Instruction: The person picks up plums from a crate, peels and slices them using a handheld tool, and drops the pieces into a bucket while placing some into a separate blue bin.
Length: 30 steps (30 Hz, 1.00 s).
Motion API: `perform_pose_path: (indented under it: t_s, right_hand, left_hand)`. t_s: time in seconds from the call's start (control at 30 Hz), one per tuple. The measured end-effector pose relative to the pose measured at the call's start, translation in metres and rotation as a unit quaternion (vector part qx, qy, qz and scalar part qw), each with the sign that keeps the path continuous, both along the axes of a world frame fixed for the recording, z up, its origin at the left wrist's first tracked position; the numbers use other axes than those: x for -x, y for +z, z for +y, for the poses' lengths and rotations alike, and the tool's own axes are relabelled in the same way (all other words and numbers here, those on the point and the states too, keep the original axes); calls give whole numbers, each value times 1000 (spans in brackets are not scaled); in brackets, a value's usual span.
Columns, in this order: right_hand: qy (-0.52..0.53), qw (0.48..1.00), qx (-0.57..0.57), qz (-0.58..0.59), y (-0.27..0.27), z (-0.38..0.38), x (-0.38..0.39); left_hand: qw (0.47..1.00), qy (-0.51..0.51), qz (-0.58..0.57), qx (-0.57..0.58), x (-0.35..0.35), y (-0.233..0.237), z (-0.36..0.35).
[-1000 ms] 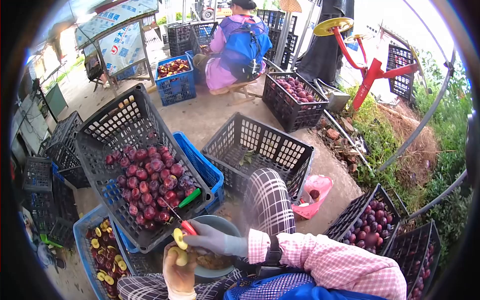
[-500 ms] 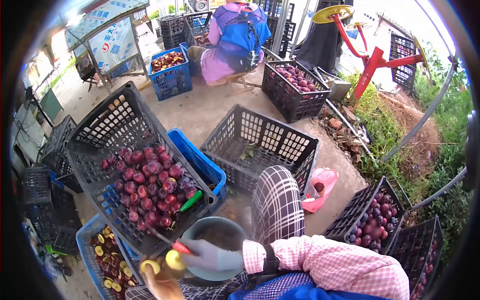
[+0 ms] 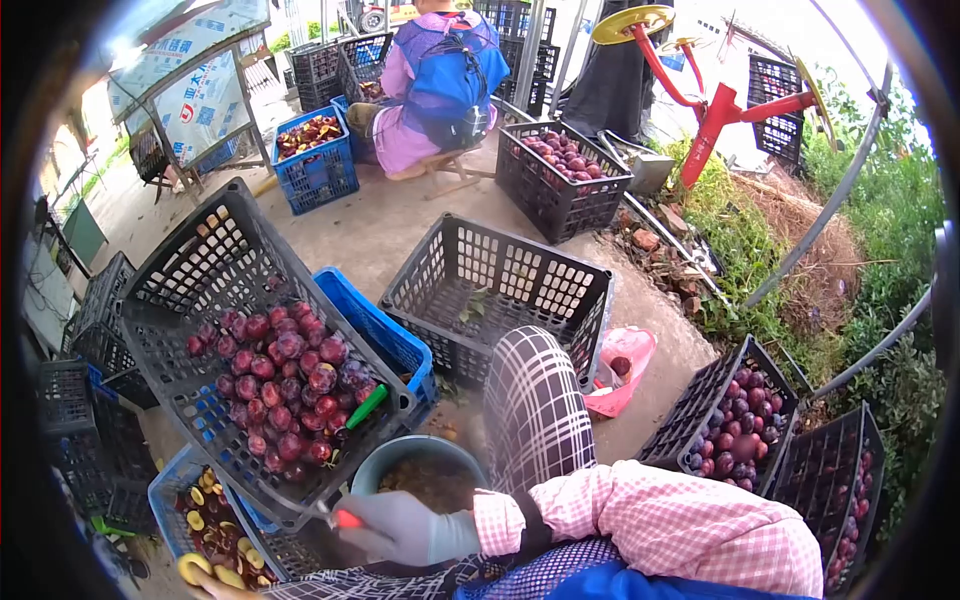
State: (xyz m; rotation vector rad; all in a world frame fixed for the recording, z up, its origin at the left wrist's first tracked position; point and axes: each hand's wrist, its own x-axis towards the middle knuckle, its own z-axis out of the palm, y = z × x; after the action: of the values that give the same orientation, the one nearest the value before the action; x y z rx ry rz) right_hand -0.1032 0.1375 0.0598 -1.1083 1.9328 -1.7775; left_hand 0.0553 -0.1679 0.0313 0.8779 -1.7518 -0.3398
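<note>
My right hand [image 3: 405, 530], in a grey glove, is closed around the red handle of a knife [image 3: 347, 519], just in front of a grey-blue bucket [image 3: 368, 470]. At the bottom left my left hand [image 3: 212, 588] shows only in part. Its fingers are at a cut plum half [image 3: 192, 569] with yellow flesh, over the near edge of a blue crate [image 3: 165, 490] of halved plums. A tilted black crate [image 3: 175, 385] of whole red plums [image 3: 290, 385] stands beyond both hands. On its near rim lies a green-handled tool [image 3: 367, 407].
Another black crate [image 3: 500, 335] with some leaves stands ahead, beside a pink bag [image 3: 622, 370]. Black crates of plums [image 3: 735, 425] line the right. A seated person [image 3: 440, 80] is at the back, next to a blue crate [image 3: 318, 180] of cut fruit.
My left hand has moved left and down with a plum half to the blue crate. The plum half beside my right hand is gone from there; that hand still holds the knife.
</note>
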Motion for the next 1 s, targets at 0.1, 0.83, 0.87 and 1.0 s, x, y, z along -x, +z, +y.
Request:
perform_pose_path:
  t_s: [0.1, 0.83, 0.87, 1.0]
  right_hand:
    - [-20, 994, 68, -89, -6, -3, 11]
    - [-8, 819, 354, -450, 56, -3, 38]
    - [-8, 819, 354, -452, 56, -3, 35]
    - [-21, 860, 331, -387, 50, -6, 26]
  left_hand:
    - [964, 171, -188, 75, -31, 35, -45]
    - [815, -396, 90, -412, 87, 12, 242]
    - [896, -388, -53, -210, 85, 15, 241]
    - [899, -391, -47, -190, 83, -5, 239]
